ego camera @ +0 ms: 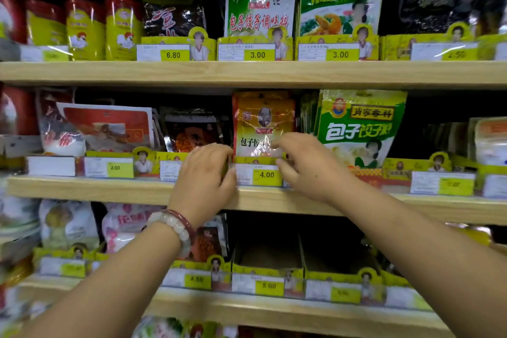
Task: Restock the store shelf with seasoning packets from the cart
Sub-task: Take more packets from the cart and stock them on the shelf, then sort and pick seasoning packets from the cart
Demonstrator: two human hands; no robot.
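- Orange-and-gold foil packet (264, 123): the task's thing; stands upright in its yellow card tray (258, 160) on the middle shelf (115, 186). Long axis vertical, printed face towards the camera. More packets of the same kind appear stacked behind it; the count cannot be told.
- Left hand (204, 173): just left of the packet's lower edge. Fingers (216, 149) curled, tips at the tray's left corner; whether they pinch the packet, the tray wall or only touch cannot be told. Beaded bracelet (175, 228) on the wrist.
- Right hand (304, 164): just right of and partly in front of the packet's lower half. Fingers (285, 143) bent and close together, tips lying on the packet's face; thumb low beside the price tag (260, 175) marked 4.00. A true pinch cannot be confirmed.
- Key relation: packet sits between the two hands, rising straight up and back from the fingertips; both hands about equally near, the right overlapping it more.
- Judged step: seating or squaring the packet in its tray; the next move likely calls for a short push backwards and down along that upright axis.
- Neighbours: green packet (359, 123) just right of the right fingers, leaning; dark packet (192, 132) just above the left fingers.
- Cart: not in view.
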